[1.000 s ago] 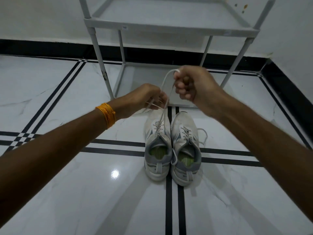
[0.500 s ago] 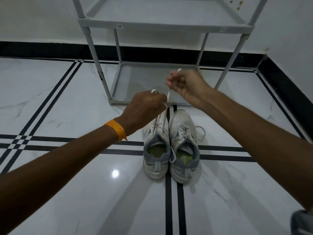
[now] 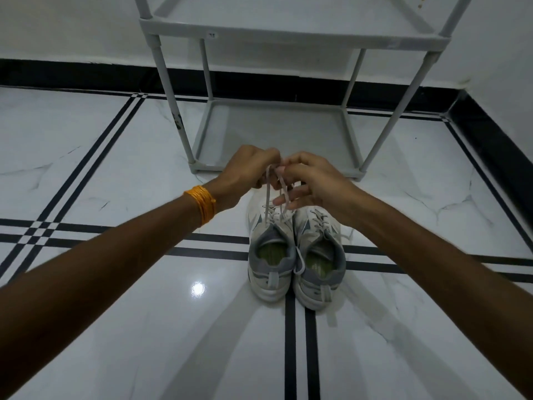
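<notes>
Nothing legible: a small sticker (image 3: 212, 34) on the far shoe rack's (image 3: 288, 31) front rail bears dark marks, perhaps print, too small to read.

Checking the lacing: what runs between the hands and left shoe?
Two lace strands, pinched by left hand and right hand, run down to the left shoe; head view.

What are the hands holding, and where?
The left hand and right hand pinch the flat white shoelace of the left grey-and-white sneaker, high up its two strands.
</notes>
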Demonstrator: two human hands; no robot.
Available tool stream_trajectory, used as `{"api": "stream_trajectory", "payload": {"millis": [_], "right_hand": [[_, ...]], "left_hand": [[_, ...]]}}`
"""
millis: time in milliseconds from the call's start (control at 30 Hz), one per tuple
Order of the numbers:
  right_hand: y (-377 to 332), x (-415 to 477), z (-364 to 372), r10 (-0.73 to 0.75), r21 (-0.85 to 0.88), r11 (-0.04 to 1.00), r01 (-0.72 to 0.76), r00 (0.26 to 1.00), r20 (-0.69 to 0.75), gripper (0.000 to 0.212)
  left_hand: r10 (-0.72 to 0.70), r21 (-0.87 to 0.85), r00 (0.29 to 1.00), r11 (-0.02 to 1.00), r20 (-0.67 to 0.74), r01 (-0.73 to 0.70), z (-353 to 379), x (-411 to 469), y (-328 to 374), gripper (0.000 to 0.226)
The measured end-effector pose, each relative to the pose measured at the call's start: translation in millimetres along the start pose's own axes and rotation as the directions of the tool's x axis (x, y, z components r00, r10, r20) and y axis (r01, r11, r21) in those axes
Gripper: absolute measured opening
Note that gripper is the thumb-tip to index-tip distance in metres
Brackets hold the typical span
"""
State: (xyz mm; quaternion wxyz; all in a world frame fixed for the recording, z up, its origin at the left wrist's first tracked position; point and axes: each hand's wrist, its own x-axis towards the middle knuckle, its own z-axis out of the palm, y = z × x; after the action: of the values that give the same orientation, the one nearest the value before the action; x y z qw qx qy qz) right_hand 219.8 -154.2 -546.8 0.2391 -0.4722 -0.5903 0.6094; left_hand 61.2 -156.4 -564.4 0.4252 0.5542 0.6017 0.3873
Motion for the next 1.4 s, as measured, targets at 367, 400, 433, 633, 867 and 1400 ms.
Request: {"api": "stream_trajectory", "payload": {"millis": [367, 400, 433, 633, 867, 1400], "right_hand": [[40.7, 12.3, -88.1, -0.062, -0.775, 0.616, -0.14, 0.972, -0.226, 0.018], [51.0, 13.7, -95.0, -0.029, -0.817, 0.551, -0.169, 0.975, -0.221, 0.018], [60.6, 14.2, -99.7, -0.008, -0.844, 0.502, -0.188, 0.975, -0.222, 0.019], [99.0, 18.0, -92.0, 0.027, -0.924, 0.363, -0.122, 0.992, -0.121, 0.018], [77.1, 13.3, -33.5, -0.236, -0.913, 0.399, 0.083, 0.972, -0.015, 0.025], [100.5, 12.4, -1.5, -0.173, -0.953, 0.267, 0.146, 0.98, 0.101, 0.011]], "left_hand": [[0.185, 0.58, 0.983, 0.799, 0.012, -0.158, -60.5, 1.0, -52.9, 0.022], [0.14, 0.618, 0.99, 0.779, -0.004, -0.107, -69.9, -0.5, -64.8, 0.021], [0.091, 0.652, 0.996, 0.756, -0.018, -0.057, -77.4, -2.5, -76.1, 0.022], [-0.089, 0.792, 0.993, 0.61, 0.073, -0.003, -63.7, -12.7, -119.4, 0.024], [0.016, 0.755, 0.99, 0.646, 0.137, -0.114, -10.0, -19.3, -100.8, 0.028], [0.229, 0.811, 0.915, 0.427, 0.331, -0.4, 3.1, -43.5, -116.2, 0.046]]}}
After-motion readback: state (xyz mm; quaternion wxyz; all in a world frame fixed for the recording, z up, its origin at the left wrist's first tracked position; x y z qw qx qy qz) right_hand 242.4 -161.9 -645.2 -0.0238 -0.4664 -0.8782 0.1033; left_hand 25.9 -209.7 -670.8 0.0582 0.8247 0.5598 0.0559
